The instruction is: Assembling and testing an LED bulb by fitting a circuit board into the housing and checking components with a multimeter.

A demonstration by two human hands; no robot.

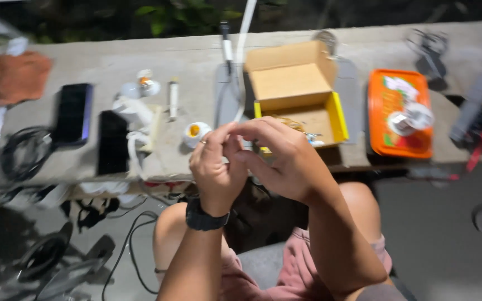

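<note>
Both hands up over lap, fingertips pinched together: left hand [216,167], right hand [277,159] working tiny part, hidden between fingers, can't tell what. Box [297,92] open just beyond grip, bulb [196,132] beside left. Fiddly fitting step, I reckon; next needs steady fingertip pressure.

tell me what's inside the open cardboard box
Inside the cardboard box, some yellowish and pale small items, blurred. The right hand covers its near part, so the rest is hidden.
</note>
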